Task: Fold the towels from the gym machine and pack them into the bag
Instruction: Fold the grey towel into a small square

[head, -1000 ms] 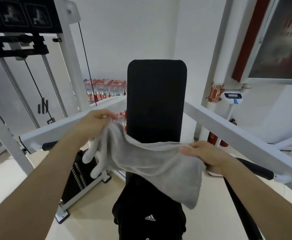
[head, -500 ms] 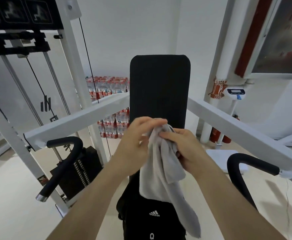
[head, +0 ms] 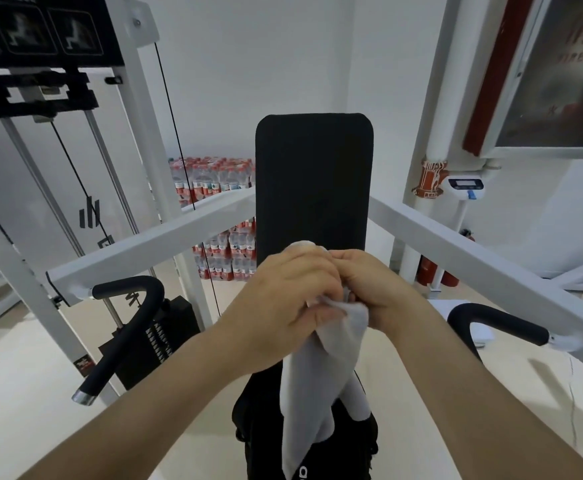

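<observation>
Head view puts both of my hands together at chest height in front of the black backrest pad [head: 313, 174] of the gym machine [head: 151, 244]. My left hand [head: 283, 303] and right hand [head: 376, 292] are each closed on the top of the grey towel [head: 317, 368], knuckles nearly touching, with the pinched edges bunched between the fingers so I cannot see how many layers I hold. From that grip the towel hangs straight down as a narrow doubled strip, its lower end draped over the black bag [head: 266, 441] that sits below my wrists. I judge the cloth thin, light and limp: it sags at once wherever it is unsupported and will not keep a crease by itself, though it looks neither slippery nor fragile. The sensible place to take hold is at the corners and along the top edge, keeping it taut between the two hands; for the next fold I would slide one hand down to the hanging end and bring it up to meet the top, then lower the bundle into the bag.
</observation>
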A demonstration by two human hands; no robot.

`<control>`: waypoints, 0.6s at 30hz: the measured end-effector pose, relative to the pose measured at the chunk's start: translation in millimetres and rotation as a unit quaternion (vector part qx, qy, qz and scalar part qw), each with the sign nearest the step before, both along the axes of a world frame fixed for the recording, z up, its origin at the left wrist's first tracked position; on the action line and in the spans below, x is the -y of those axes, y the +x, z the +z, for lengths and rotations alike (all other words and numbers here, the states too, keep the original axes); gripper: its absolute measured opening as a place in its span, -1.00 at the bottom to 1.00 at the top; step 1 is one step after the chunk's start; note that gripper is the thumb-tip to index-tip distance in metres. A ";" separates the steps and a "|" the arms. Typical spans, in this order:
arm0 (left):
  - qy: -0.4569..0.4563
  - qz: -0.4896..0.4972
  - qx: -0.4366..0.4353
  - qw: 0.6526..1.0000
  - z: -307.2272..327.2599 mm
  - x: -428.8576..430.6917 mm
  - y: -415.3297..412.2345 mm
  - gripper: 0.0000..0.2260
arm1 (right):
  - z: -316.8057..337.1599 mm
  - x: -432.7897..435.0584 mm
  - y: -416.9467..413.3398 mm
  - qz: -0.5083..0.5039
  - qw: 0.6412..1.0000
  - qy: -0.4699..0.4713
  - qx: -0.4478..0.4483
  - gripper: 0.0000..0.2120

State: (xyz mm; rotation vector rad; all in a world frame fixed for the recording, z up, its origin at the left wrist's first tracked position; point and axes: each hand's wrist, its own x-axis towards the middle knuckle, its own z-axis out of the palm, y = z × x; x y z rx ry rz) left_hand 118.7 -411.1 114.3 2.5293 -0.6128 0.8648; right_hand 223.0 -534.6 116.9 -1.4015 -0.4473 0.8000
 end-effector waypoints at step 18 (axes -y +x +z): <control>-0.507 -0.045 -0.203 0.836 23.6 -1.5 4.5 -0.85 | 21.6 13.2 4.9 -0.005 0.997 0.025 0.079 -0.62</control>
